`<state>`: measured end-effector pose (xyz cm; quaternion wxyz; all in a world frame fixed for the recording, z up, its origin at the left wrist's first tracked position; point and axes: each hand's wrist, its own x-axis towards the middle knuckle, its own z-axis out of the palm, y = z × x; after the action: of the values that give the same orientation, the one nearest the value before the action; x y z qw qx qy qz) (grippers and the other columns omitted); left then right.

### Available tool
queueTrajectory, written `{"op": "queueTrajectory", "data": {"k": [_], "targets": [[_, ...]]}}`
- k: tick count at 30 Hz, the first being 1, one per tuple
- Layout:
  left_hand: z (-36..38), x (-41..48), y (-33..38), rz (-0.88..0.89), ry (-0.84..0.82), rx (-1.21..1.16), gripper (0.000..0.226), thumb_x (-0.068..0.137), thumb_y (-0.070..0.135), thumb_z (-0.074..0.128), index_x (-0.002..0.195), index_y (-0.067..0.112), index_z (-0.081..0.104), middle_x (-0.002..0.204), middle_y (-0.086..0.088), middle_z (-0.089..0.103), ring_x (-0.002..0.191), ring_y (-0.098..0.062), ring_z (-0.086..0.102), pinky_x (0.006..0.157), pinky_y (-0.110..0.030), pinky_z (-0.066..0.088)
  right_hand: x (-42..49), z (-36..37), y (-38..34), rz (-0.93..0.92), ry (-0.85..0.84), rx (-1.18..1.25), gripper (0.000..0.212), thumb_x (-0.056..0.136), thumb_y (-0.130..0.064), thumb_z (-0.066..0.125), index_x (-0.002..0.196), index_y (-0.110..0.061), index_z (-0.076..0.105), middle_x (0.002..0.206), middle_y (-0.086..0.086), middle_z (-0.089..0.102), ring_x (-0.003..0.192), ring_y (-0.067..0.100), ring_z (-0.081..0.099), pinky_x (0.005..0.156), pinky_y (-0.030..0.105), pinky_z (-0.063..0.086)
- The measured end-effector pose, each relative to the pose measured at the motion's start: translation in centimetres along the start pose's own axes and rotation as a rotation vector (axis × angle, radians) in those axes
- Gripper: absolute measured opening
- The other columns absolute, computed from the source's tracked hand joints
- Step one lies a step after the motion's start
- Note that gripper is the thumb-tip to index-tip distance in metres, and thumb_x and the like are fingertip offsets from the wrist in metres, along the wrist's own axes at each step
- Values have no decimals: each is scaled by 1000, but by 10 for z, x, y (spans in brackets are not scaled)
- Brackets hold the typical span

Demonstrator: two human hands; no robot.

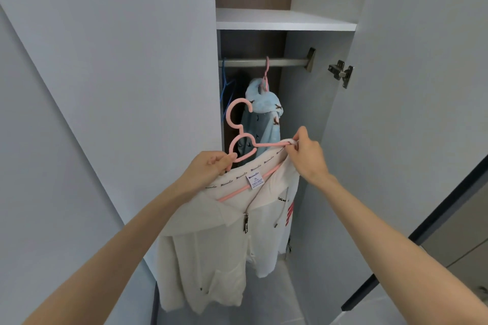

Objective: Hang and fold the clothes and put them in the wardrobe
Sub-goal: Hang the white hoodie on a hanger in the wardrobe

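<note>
Nearest us, two bare forearms rise from the bottom corners. The left grip (208, 166) curls its fingers round the hanger (232, 194), a thin pink one with a matt coat, just below its round looped neck. The right grip (307, 155) pinches the jacket (211, 245) at the collar edge, thumb and fingertips closed on the cloth over the hanger's right arm. The jacket is soft and cream-white. It has a script-printed collar band, a sewn label (254, 179) and a metal zip pull (246, 221). It hangs limp in front of the open wardrobe (303, 113), below the rail (285, 62) and not on it. Farther in, a fleecy pale-blue garment (264, 119) hangs from that round metal rail. A thin blue hanger (227, 84) is at its left, and a flat white shelf (282, 20) lies above.
</note>
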<state>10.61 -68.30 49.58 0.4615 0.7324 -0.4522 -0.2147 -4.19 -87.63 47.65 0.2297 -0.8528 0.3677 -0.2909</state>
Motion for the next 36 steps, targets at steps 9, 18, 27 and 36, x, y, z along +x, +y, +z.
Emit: {"op": "queueTrajectory", "data": {"k": [9, 18, 27, 36], "targets": [[-20, 12, -10, 44, 27, 93, 40, 97, 35, 48, 63, 16, 58, 58, 0, 39, 40, -5, 27, 44, -16, 24, -2, 1, -36, -168, 53, 14, 9, 98, -13, 43, 91, -14, 38, 62, -5, 44, 49, 10, 36, 45, 18, 25], [18, 39, -25, -432, -41, -657, 23, 97, 10, 47, 76, 7, 55, 63, 0, 45, 39, -3, 39, 40, -13, 37, -14, -7, -13, 121, -248, 136, 25, 97, -24, 50, 121, -16, 46, 107, -3, 60, 93, 14, 54, 66, 15, 39], [48, 50, -20, -380, -411, -664, 24, 76, 21, 71, 99, 13, 71, 113, -3, 69, 110, -19, 62, 101, -30, 44, -56, -20, -32, 358, -612, 365, 17, 96, -30, 53, 102, -16, 59, 104, -2, 66, 90, 11, 62, 82, 29, 56], [108, 69, 1, -320, -565, -653, 30, 93, 17, 59, 120, 5, 60, 114, -5, 68, 102, -15, 66, 88, -25, 54, -88, -31, -24, 402, -486, 229, 13, 92, -12, 51, 99, -4, 59, 94, 11, 58, 89, 23, 62, 81, 35, 57]]}}
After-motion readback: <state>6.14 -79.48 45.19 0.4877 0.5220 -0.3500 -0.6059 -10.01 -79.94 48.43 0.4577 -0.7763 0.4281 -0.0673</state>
